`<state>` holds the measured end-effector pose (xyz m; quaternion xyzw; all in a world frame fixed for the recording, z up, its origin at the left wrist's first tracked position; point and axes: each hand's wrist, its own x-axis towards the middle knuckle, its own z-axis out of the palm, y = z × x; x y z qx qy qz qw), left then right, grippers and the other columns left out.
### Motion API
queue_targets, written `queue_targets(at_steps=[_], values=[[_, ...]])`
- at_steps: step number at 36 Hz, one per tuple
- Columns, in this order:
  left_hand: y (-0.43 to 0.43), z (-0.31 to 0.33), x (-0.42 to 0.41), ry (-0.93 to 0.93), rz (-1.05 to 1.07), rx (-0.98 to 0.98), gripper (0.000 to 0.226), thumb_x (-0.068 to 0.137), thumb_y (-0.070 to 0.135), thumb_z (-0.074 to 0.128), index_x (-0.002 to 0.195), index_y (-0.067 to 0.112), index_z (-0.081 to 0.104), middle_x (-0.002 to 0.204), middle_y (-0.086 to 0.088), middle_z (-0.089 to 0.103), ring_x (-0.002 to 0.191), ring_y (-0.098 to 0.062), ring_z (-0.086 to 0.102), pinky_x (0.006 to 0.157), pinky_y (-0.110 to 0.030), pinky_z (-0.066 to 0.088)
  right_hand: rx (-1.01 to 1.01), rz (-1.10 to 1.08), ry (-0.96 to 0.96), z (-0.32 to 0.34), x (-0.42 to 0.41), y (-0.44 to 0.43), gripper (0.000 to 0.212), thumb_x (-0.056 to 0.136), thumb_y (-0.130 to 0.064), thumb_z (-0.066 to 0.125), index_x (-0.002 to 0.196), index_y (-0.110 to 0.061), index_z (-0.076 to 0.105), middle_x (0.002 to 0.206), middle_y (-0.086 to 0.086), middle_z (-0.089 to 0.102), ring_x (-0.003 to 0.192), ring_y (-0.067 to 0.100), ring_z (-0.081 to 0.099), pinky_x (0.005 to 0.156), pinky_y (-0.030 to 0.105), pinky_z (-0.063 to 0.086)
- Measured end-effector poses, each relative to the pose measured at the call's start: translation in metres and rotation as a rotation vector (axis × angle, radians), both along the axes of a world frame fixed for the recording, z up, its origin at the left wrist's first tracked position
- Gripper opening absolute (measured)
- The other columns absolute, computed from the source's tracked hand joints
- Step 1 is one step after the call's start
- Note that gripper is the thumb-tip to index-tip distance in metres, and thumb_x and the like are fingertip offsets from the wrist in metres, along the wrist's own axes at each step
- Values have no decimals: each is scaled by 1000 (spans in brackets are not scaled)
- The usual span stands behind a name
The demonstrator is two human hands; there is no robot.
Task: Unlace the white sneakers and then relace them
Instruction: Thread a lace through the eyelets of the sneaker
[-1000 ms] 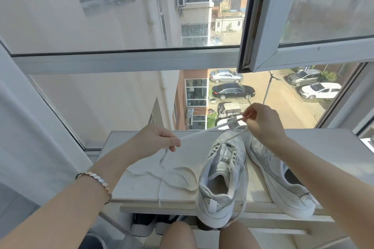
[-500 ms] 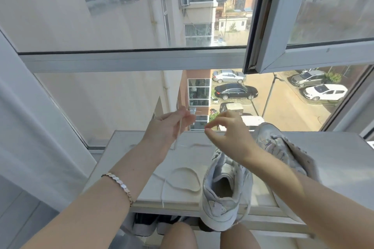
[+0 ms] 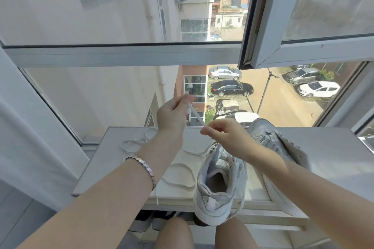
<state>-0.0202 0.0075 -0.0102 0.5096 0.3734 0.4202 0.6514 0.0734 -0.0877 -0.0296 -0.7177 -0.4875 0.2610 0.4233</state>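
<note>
Lace point(image 3: 197, 116) limp, light. Left hand point(image 3: 174, 115) and right hand point(image 3: 224, 135) pinch it taut, centre frame. Best grip: stiff tip, seemingly upper end; blurred.

One white sneaker point(image 3: 220, 186) stands upright at the desk's point(image 3: 97, 168) front edge. Its heel overhangs that edge, its toe points to the far edge, and its opening gapes with the tongue loose. The second white sneaker point(image 3: 267, 137) lies tilted on its side just right of it. A flat white lace point(image 3: 178, 177) lies in loose loops left of the first sneaker, and a short stretch of lace is pulled taut in the air.
</note>
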Motion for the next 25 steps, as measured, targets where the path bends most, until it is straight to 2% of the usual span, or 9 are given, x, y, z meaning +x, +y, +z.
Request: queue_targets(at_steps=[3, 5, 8, 12, 14, 17, 19, 22, 25], values=[[18, 5, 8, 43, 89, 116, 12, 90, 19, 62, 83, 13, 69, 70, 4, 54, 47, 6, 48, 45, -5, 38, -86, 7, -25, -1, 12, -5, 15, 91, -27, 59, 81, -21, 70, 57, -7, 55, 54, 13, 38, 51, 21, 31], [27, 5, 13, 73, 79, 205, 9, 90, 14, 62, 91, 9, 68, 89, 10, 59, 66, 8, 54, 51, -2, 38, -89, -22, -31, 0, 18, -5, 15, 90, -26, 60, 85, -17, 71, 53, -13, 58, 53, 13, 39, 50, 22, 32], [33, -3, 21, 286, -35, 341, 14, 92, 16, 59, 96, 7, 68, 113, 10, 53, 100, -7, 52, 73, -6, 37, -96, -24, -46, 0, 26, -6, 16, 89, -26, 61, 90, -15, 73, 73, 6, 67, 64, 21, 45, 58, 31, 34], [20, -19, 19, 781, -343, 347, 29, 96, 28, 48, 98, 5, 65, 74, -3, 53, 59, -13, 41, 46, -16, 29, -91, -138, 209, -3, 38, -8, 19, 86, -17, 64, 98, -5, 71, 68, 1, 61, 60, 11, 48, 53, 19, 40], [8, -29, 15, 922, -462, 371, 29, 94, 33, 49, 77, 12, 60, 66, -5, 47, 54, -15, 36, 50, -24, 27, -96, -195, 438, -4, 44, -9, 17, 86, -9, 63, 100, -2, 68, 65, 3, 58, 56, 8, 45, 50, 16, 37], [-12, -44, 10, 938, -635, 428, 36, 86, 46, 57, 70, 14, 51, 65, -3, 42, 60, -18, 40, 57, -28, 29, -126, -263, 610, -6, 49, -11, 8, 88, -6, 60, 86, -11, 66, 66, 3, 55, 55, 8, 42, 43, 11, 35], [-25, -51, 7, 978, -689, 469, 34, 81, 47, 63, 88, 14, 61, 78, 0, 54, 72, -17, 54, 65, -29, 40, -125, -280, 674, -7, 49, -12, 11, 89, -5, 58, 82, -11, 64, 67, 3, 55, 53, 7, 43, 41, 10, 35], [-34, -60, 1, 979, -544, 543, 36, 86, 34, 60, 117, 17, 58, 113, -1, 60, 102, -21, 57, 86, -33, 47, -146, -296, 772, -8, 44, -12, 8, 88, -5, 60, 81, -7, 63, 67, 5, 59, 46, 4, 54, 40, 10, 41], [-38, -59, -7, 934, -434, 565, 20, 86, 26, 56, 102, 14, 58, 102, -6, 61, 90, -24, 58, 76, -33, 48, -151, -289, 814, -11, 39, -12, 3, 85, -4, 64, 85, -1, 65, 69, 9, 63, 49, 7, 61, 44, 13, 48]])
